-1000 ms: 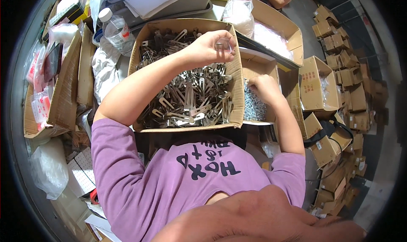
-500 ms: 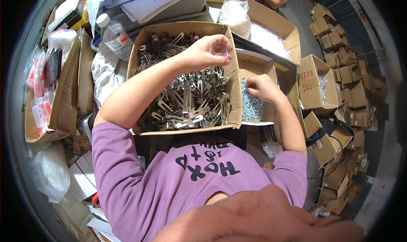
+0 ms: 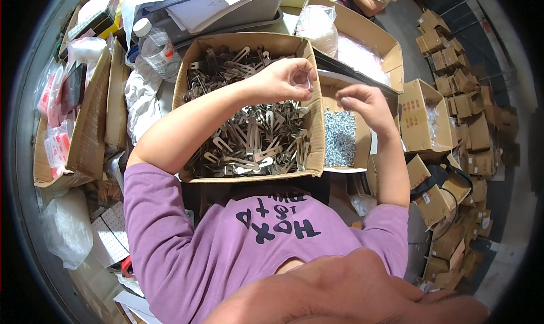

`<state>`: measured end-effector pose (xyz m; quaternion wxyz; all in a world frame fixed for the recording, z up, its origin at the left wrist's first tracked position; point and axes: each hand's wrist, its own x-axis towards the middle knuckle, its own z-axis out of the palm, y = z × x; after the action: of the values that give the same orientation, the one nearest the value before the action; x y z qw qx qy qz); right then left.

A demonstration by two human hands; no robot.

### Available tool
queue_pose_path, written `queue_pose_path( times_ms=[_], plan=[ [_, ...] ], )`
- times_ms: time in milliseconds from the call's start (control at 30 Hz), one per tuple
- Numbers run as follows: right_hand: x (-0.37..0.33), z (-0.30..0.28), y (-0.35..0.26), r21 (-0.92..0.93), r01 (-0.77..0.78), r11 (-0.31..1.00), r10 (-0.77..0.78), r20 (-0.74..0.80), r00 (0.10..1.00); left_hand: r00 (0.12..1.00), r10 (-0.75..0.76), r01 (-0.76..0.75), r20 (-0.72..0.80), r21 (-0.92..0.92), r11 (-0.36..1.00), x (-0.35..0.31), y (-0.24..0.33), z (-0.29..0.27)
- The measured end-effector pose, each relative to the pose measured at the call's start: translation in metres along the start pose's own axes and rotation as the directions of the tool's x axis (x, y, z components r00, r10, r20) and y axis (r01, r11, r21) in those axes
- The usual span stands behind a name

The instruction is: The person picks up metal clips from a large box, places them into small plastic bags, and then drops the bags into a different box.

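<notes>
My left hand [image 3: 283, 81] hovers over the right far part of a cardboard box, its fingers curled into a ring around a piece of clear plastic [image 3: 300, 80]. Flat metal brackets [image 3: 255, 132] with long slots fill that box [image 3: 249, 178]. To the right, my right hand [image 3: 365, 104] is raised above a smaller carton [image 3: 331, 85] of small silvery screws [image 3: 340, 137]. Its thumb and fingers are pinched together; whatever is between them is too small to make out.
A capped plastic bottle [image 3: 157, 52] and white cloth [image 3: 141, 97] lie left of the brackets. Papers [image 3: 209, 6] top a grey bin behind. Cartons holding plastic bags [image 3: 317, 26] stand at the back right. More boxes [image 3: 419, 120] are stacked right. Another person's arm [image 3: 362, 1] shows at the top.
My right hand has lifted from the screws and moved away from me and slightly right. My left hand has shifted slightly right and nearer, still curled around the clear plastic.
</notes>
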<state>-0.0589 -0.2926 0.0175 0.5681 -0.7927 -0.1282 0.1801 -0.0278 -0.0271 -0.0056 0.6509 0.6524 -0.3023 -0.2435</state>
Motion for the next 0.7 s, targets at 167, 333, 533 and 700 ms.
queue_pose_path(
  times_ms=[167, 333, 533, 700],
  plan=[
    [0.025, 0.046, -0.039, -0.021, 0.500, 0.866, -0.500, -0.048, 0.865, 0.997, -0.069, 0.070, 0.041, -0.022, 0.997, -0.003, 0.002, 0.000],
    [0.050, 0.055, -0.062, -0.359, 0.575, 0.735, -0.627, -0.039, 0.778, 1.000, 0.010, -0.009, 0.005, -0.087, 0.996, -0.004, 0.006, 0.001],
    [0.156, 0.000, -0.041, -0.775, 0.264, 0.573, -0.546, -0.121, 0.829, 0.999, -0.046, 0.044, -0.007, -0.182, 0.982, 0.000, -0.001, -0.008],
    [0.206, 0.004, -0.035, -0.979, 0.009, 0.201, -0.076, -0.007, 0.997, 0.998, -0.053, 0.044, -0.046, -0.172, 0.984, -0.001, 0.004, -0.016]
  ],
)
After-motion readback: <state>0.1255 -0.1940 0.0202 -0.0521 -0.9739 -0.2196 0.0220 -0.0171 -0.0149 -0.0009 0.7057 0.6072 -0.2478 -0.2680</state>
